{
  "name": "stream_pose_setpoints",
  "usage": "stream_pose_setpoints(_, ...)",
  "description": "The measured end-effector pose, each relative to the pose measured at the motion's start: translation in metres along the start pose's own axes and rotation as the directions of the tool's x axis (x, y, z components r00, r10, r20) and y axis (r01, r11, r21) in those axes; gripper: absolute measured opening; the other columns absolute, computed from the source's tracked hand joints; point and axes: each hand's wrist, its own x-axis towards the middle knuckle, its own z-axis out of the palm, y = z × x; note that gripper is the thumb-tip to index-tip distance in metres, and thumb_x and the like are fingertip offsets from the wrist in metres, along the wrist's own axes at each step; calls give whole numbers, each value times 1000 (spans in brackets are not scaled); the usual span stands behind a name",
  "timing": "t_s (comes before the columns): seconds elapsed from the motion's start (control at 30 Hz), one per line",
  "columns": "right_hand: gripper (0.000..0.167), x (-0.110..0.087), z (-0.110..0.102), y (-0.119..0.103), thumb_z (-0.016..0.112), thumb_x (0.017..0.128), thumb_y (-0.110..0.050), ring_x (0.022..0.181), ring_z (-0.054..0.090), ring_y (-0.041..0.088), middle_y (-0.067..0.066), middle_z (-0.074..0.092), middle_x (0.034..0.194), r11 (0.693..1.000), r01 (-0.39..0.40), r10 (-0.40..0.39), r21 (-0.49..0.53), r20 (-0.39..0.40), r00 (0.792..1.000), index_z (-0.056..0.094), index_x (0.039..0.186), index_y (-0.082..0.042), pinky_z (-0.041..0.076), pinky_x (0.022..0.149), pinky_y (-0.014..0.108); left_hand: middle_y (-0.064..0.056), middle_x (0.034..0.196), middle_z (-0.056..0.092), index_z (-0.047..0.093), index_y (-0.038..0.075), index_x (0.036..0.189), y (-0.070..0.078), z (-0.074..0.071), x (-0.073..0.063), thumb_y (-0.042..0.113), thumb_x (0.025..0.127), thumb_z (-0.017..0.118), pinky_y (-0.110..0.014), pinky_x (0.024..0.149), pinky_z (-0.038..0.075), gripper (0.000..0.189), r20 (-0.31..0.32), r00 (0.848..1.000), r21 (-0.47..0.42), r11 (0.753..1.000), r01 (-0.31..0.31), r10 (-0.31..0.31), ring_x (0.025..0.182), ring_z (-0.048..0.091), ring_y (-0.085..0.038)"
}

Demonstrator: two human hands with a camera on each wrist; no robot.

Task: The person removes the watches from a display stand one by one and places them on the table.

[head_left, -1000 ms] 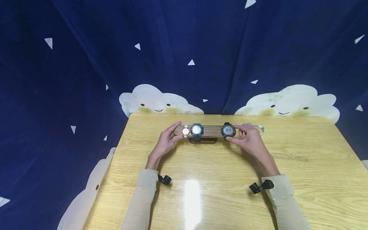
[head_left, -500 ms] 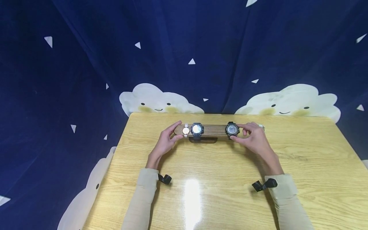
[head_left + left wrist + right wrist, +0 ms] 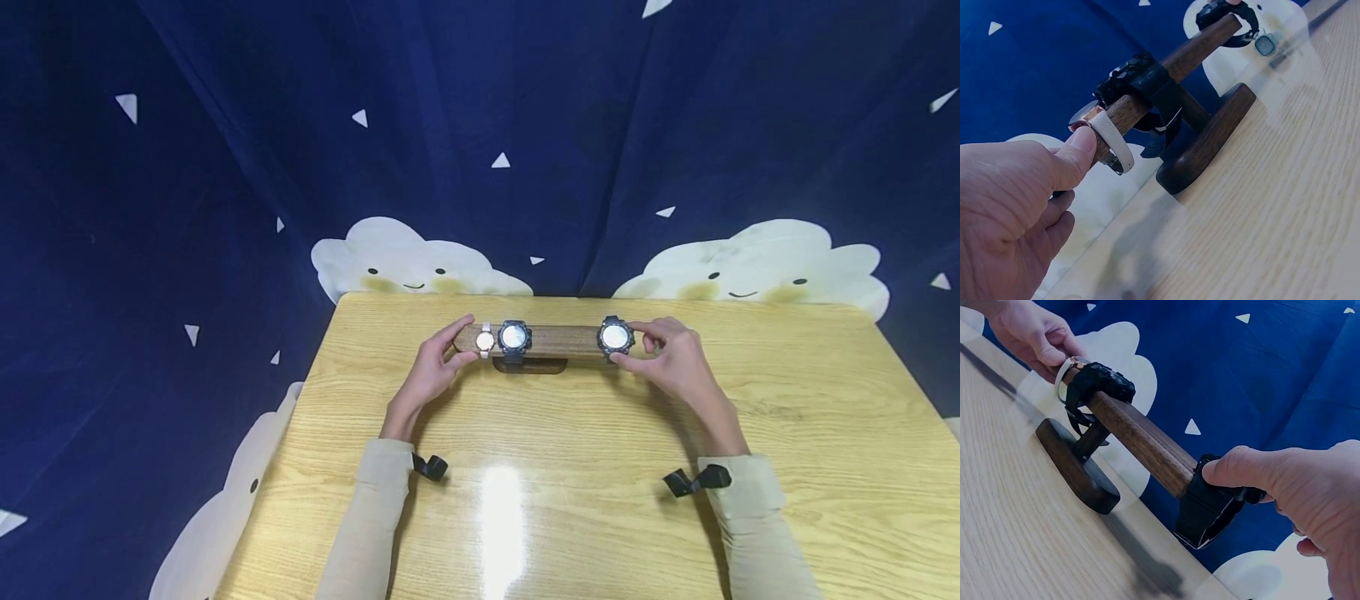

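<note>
Your right hand [image 3: 671,358], pinching the black watch [image 3: 616,337], has slid it to the bar's [image 3: 558,339] right end; your left hand [image 3: 433,367] still grips the other end.

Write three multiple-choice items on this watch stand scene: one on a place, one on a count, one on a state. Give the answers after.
1. Where on the wooden bar is the black watch that the right hand grips?
A. at the bar's right end
B. in the middle
C. at the left end

2. How many watches are on the bar?
A. two
B. three
C. five

3. What is the left hand doing?
A. lying flat on the table
B. pinching the bar's left end beside the pale-strapped watch
C. lifting the stand's base

Answers: 1 A, the right wrist view shows it at the bar's tip. 2 B, the pale one, the middle black watch and the gripped one. 3 B, thumb and fingers close on that end.
</note>
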Motion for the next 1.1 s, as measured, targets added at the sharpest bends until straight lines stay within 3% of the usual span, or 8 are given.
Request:
stream_pose_setpoints(0.13, 41, 0, -3, 2, 100, 65, -10, 74, 50, 18, 1, 52, 68, 1000, -5, 5, -10, 1, 1000, 77, 98, 3, 38, 64, 17, -21, 161, 43, 48, 1, 154, 2, 1, 0, -2, 93, 71, -37, 125, 31, 65, -4, 1000, 4, 1000, 16, -16, 150, 40, -34)
stream_pose_setpoints(0.27, 43, -1, -6, 3, 99, 66, -9, 78, 52, 20, 7, 56, 68, 999, -36, 36, -1, 2, 999, 77, 101, 4, 42, 68, 18, -16, 162, 44, 49, 8, 155, 1, 1, 0, 1, 93, 71, -32, 124, 31, 66, -3, 999, 7, 999, 41, -41, 150, 41, -28)
stream_pose_setpoints(0.43, 45, -2, -12, 7, 98, 67, -7, 78, 53, 24, 14, 59, 71, 999, -47, 47, 14, -14, 999, 78, 106, 4, 41, 64, 17, -17, 161, 44, 48, 4, 155, -1, 1, 0, 1, 93, 71, -36, 125, 32, 66, 2, 999, 6, 999, 33, -33, 150, 41, -30)
stream_pose_setpoints(0.73, 48, -3, -23, 13, 98, 63, -4, 71, 46, 15, 7, 55, 69, 1000, -18, 18, -9, -66, 998, 79, 106, 5, 34, 59, 13, -18, 162, 42, 47, 3, 155, -1, 0, 0, -1, 93, 71, -37, 125, 31, 66, 4, 999, -12, 999, 32, -32, 151, 40, -32)
stream_pose_setpoints(0.9, 49, -4, -29, 15, 98, 64, -3, 71, 46, 15, 10, 55, 69, 999, -42, 40, -29, -64, 997, 78, 108, 5, 35, 59, 13, -18, 162, 43, 46, 1, 155, -1, 1, 0, -1, 94, 71, -36, 125, 30, 66, 3, 999, -12, 999, 32, -32, 150, 41, -31)
stream_pose_setpoints(1.1, 50, -5, -35, 19, 98, 64, -6, 70, 46, 14, 6, 54, 69, 996, -70, 67, -50, -64, 996, 78, 109, 5, 36, 57, 13, -17, 162, 43, 48, 7, 155, 0, 1, 0, 1, 94, 71, -36, 125, 31, 66, 2, 1000, -12, 1000, 29, -29, 150, 41, -30)
